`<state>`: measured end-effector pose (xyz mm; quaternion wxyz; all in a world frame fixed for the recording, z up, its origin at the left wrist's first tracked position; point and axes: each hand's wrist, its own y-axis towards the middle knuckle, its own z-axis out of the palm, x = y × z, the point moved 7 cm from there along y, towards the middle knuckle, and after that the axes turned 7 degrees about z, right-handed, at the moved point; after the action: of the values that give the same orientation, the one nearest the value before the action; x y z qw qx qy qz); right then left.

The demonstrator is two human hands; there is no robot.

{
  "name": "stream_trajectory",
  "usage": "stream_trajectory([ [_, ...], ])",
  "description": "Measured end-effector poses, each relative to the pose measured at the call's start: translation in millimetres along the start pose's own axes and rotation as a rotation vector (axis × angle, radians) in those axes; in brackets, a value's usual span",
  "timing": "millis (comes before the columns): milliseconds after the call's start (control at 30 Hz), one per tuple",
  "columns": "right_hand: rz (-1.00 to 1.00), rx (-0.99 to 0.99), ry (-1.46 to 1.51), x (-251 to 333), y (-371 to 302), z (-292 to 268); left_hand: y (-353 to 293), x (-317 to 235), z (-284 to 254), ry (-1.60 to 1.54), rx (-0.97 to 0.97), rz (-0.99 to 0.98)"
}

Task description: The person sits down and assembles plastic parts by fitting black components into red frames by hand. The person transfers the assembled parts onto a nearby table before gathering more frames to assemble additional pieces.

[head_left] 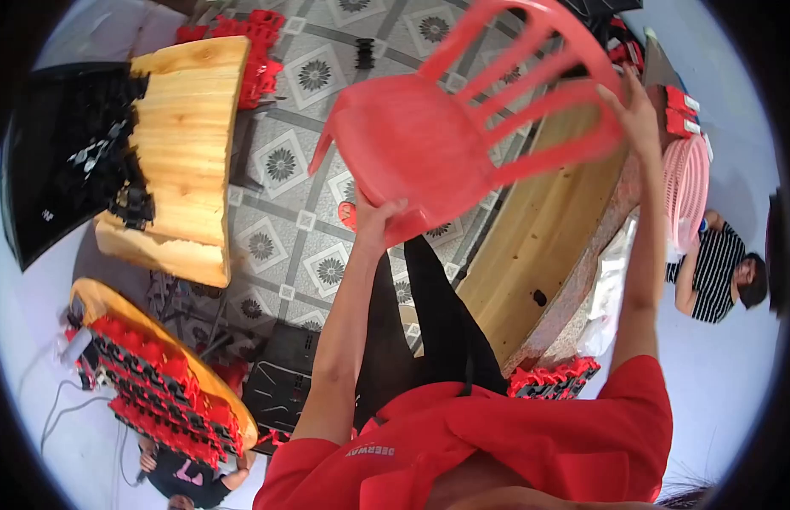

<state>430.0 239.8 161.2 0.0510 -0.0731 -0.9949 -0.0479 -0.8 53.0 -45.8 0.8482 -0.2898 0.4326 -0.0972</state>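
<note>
Above the flower-patterned tile floor (pixel 282 161): one red plastic chair (pixel 424 140), off the ground, tilted, seat face up to camera, slatted backrest toward upper right. Solid seat, rounded corners, one leg showing at left; backrest smeared by motion blur.

Left hand (pixel 376 223) has the near edge of the seat, thumb on top, other fingers mostly hidden below. Right hand (pixel 637 117) is at the outer curve of the backrest, thumb and fingers spread apart, touching the rim; how firm the hold is, can't tell. Small orange-red object (pixel 347 215) on the floor just beside the left hand, kind unclear.

Containers: white plastic bags (pixel 611 289) below the right forearm, contents not readable. Pink slatted plastic piece (pixel 686 195) right of that forearm, maybe a basket; inside not visible. Red boxes (pixel 681 110) just above it, contents hidden.

Further out: pale wooden board (pixel 191 127) at left, black parts (pixel 133 200) along its edge. Lower left, wooden tabletop (pixel 229 412) carries rows of red and black parts (pixel 161 374). Co-worker in a striped shirt (pixel 709 276) far right; another in a black shirt (pixel 186 472) at bottom left.
</note>
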Motion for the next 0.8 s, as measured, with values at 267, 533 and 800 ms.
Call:
stream_trajectory([
  [267, 0.6, 0.651, 0.938, -27, -84, -19, 7, -16, -36, 0.145, 0.228, -0.052],
  [533, 0.655, 0.448, 1.159, 142, -197, 78, 6, -67, -187, 0.516, -0.09, 0.126],
  [800, 0.885, 0.338, 1.141, 162, -332, 206, -149, -47, -409, 0.9, -0.158, -0.228],
])
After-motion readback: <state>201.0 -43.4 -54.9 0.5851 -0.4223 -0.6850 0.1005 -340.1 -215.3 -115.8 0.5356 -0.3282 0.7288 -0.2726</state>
